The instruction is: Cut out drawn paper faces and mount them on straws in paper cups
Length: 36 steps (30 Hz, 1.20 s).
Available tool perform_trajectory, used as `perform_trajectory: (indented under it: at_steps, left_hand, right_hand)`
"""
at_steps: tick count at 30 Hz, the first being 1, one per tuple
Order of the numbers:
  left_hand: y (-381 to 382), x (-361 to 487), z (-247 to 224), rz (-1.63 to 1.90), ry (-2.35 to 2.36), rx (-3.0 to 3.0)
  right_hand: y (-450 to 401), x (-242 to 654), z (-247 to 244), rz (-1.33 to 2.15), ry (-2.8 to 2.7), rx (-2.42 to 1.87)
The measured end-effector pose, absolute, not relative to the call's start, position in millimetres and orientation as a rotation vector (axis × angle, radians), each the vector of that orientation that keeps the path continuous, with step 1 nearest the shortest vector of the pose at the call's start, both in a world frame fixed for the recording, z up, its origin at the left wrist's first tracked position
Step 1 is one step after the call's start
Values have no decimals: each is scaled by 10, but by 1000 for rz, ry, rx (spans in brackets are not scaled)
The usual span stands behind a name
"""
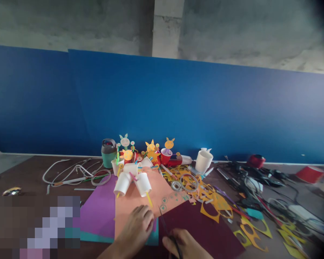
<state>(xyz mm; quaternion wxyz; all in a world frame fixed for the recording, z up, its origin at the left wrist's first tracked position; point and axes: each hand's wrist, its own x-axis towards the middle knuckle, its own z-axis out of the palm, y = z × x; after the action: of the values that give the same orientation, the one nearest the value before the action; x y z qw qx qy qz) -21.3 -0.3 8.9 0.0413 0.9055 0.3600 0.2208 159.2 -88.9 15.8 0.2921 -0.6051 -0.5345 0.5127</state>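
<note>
My right hand (187,244) is closed around the dark handles of a pair of scissors (164,223). Their blades point away from me, by the lower edge of an orange sheet of paper (126,212). On that sheet, my left hand (140,223) has its fingers bent, gripping the paper near the blades; the thumb is hidden. Small green circles (164,201) are drawn near the sheet's right corner. White paper cups (143,184) lie on its far part, with coloured strips attached. Beneath are purple (97,212), teal (152,238) and maroon (189,226) sheets.
Yellow paper scraps (218,205) and a roll of tape (176,185) are on the right. Behind the cups stand animal-faced paper figures (150,146) and a green bottle (108,154). Tangled cables (261,187) lie far right. A blue panel (162,108) borders the table's back.
</note>
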Motion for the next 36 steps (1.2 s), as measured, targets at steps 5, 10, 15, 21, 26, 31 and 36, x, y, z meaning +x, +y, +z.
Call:
perform_trajectory:
  at_steps: [5, 10, 15, 21, 26, 31, 36]
  left_hand:
    - [-9, -236, 76, 710, 1057, 2829]
    - [0, -246, 26, 734, 1031, 2867]
    - [0, -244, -19, 719, 1014, 2868]
    - [-25, -239, 5, 717, 1018, 2842]
    - [-50, -235, 94, 656, 1035, 2799]
    - [-64, -228, 101, 634, 1046, 2799]
    - [-71, -233, 90, 658, 1050, 2805]
  right_hand:
    - [-772, 1439, 249, 1451, -1338, -1558]
    - [-740, 1336, 351, 1406, -1302, -1595]
    - [-717, 1260, 151, 1297, -1236, -1624]
    - [-696, 1196, 70, 1295, -1189, -1609]
    - [-651, 1119, 66, 1337, -1111, -1629]
    - [-602, 1112, 14, 1372, -1016, -1619]
    - [-570, 1113, 71, 1401, -988, -1570]
